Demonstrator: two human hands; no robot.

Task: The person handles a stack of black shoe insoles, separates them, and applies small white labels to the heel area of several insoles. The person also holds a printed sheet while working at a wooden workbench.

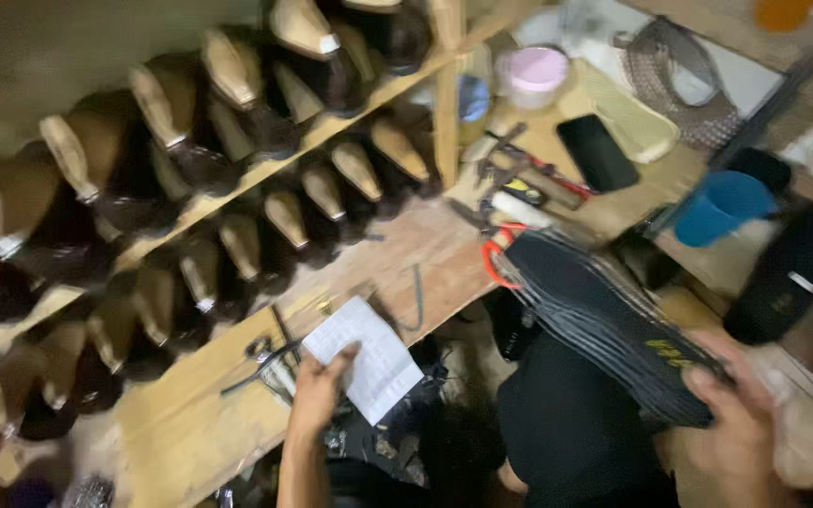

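Note:
My left hand (317,390) grips a white paper slip (367,359) by its lower left corner, over the front edge of a wooden bench (425,254). My right hand (736,414) holds the near end of a stack of black shoe insoles (604,320), which reaches up and left towards red-handled scissors (493,259). Both hands are low in the view, apart from each other.
Two wooden shelves at left carry rows of shoes on lasts (237,132). On the bench lie a black phone (597,152), a pink-lidded jar (535,75), a blue cup (722,207), small tools (529,183) and pale insoles (628,118). A black shoe sole (797,268) lies at right.

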